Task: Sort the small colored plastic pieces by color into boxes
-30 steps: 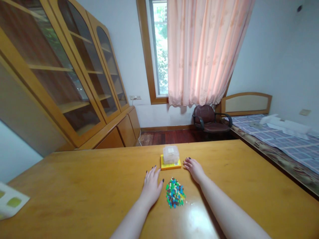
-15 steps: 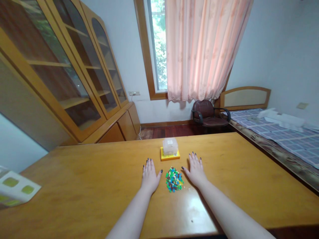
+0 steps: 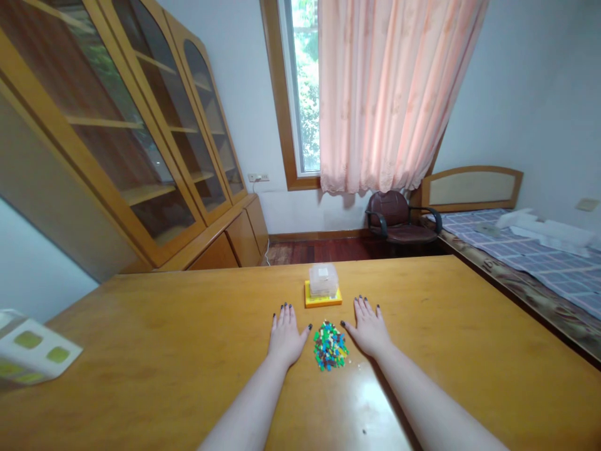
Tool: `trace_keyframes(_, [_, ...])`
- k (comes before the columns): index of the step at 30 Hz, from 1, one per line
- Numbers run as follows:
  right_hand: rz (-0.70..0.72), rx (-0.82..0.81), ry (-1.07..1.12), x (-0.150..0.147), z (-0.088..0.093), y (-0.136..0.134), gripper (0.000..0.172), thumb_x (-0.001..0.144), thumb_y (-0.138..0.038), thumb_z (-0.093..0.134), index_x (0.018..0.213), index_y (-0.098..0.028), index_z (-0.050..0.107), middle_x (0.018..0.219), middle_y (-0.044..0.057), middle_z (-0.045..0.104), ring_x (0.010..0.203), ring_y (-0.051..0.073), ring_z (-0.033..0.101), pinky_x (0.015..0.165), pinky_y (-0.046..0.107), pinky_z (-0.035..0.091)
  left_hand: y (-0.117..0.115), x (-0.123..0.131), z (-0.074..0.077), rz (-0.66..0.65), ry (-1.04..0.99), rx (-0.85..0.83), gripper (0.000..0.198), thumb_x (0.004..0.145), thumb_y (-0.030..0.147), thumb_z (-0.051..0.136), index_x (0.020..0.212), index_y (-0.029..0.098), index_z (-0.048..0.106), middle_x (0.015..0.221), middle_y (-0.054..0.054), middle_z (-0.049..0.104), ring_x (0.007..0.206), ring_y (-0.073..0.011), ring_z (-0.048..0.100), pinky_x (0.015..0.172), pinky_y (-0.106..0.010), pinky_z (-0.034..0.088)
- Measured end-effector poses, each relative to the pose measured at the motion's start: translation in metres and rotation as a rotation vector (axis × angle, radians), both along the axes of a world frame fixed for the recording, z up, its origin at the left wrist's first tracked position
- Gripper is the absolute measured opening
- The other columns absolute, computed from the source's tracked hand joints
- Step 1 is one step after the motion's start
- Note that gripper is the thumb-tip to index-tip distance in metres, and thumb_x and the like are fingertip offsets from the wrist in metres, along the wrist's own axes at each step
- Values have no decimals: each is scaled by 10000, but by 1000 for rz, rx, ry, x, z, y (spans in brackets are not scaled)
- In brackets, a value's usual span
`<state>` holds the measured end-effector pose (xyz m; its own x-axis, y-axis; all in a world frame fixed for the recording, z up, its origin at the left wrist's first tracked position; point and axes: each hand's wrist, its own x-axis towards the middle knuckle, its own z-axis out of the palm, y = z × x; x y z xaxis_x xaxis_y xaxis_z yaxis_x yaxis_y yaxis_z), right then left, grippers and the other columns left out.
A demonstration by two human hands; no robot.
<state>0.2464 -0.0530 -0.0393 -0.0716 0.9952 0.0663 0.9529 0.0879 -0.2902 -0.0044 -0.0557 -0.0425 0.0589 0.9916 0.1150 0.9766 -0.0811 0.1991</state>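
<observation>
My left hand (image 3: 286, 338) lies flat on the wooden table (image 3: 164, 363), palm down with fingers stretched out, left of a pile of small coloured bricks (image 3: 330, 346). On the other side of the pile, my right hand (image 3: 369, 329) rests palm down in the same way, thumb pointing toward the bricks. Neither hand holds anything. The bricks are green, blue, brown, cream and yellow. Just beyond them, clear plastic boxes (image 3: 323, 280) sit stacked on a flat yellow box (image 3: 323, 302).
A white box with green-yellow squares (image 3: 40, 351) stands at the table's left edge. Beyond the table are a glass-fronted cabinet (image 3: 206, 213), a brown armchair (image 3: 399, 219) and a bed (image 3: 521, 250) along the right. A small dark speck lies near the table's front edge.
The whole view has shifted slightly right and down. My right hand's fingers have moved a little closer together. The bricks and boxes stay in place.
</observation>
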Motion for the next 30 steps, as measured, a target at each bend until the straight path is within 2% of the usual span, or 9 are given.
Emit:
trace_keyframes(11, [-1,17,39,0,-2,0,798,790,-604,349,1382,-79,251,1452,156,197,1347,284,134,1062,495,-16,-2,0,3,1,-19,10,772,788,569,339,1347,37,310,1426,-193,242,1333,-291,185,1086,-450,124])
trace_keyframes(15, [-10,15,40,0,-2,4,812,784,-613,355,1378,-67,258,1447,160,209,1343,280,152,1064,491,-24,5,-3,5,8,-96,32,741,795,545,366,1355,64,297,1423,-168,272,1323,-276,226,1086,-449,135])
trace_keyframes(19, [-25,8,111,0,1,21,724,820,-584,317,1357,-98,318,1436,145,254,1339,259,178,1068,483,-9,28,-4,6,2,-297,57,744,782,509,449,1367,88,267,1397,-158,335,1290,-268,304,1079,-442,174])
trace_keyframes(22, [-92,36,278,4,3,45,586,846,-527,311,1288,-162,436,1394,121,359,1314,252,256,1063,500,34,55,-1,5,-5,-609,59,655,800,478,458,1345,141,320,1330,-131,447,1241,-228,394,1052,-393,264])
trace_keyframes(24, [-158,95,461,10,3,63,496,872,-460,268,1198,-189,526,1309,105,479,1260,240,359,1057,494,100,74,1,4,75,-892,98,548,866,449,336,1318,139,355,1279,-126,504,1182,-177,468,1000,-325,350])
trace_keyframes(26, [-260,152,612,16,1,79,527,889,-420,171,1144,-175,561,1199,122,570,1168,227,469,1019,466,236,89,3,3,237,-1083,203,539,911,401,128,1311,113,346,1268,-137,509,1148,-143,500,959,-282,393])
trace_keyframes(28, [-346,241,749,21,-5,90,571,881,-458,138,1126,-163,561,1122,140,609,1077,224,540,935,423,365,97,6,2,332,-1130,254,570,907,352,22,1311,87,326,1260,-158,506,1130,-139,515,938,-282,413])
trace_keyframes(30, [-335,278,854,22,-12,98,549,846,-538,239,1063,-173,587,1041,133,642,996,234,586,878,405,420,99,9,0,354,-1118,245,537,901,366,105,1270,88,379,1213,-167,538,1109,-168,530,942,-318,413])
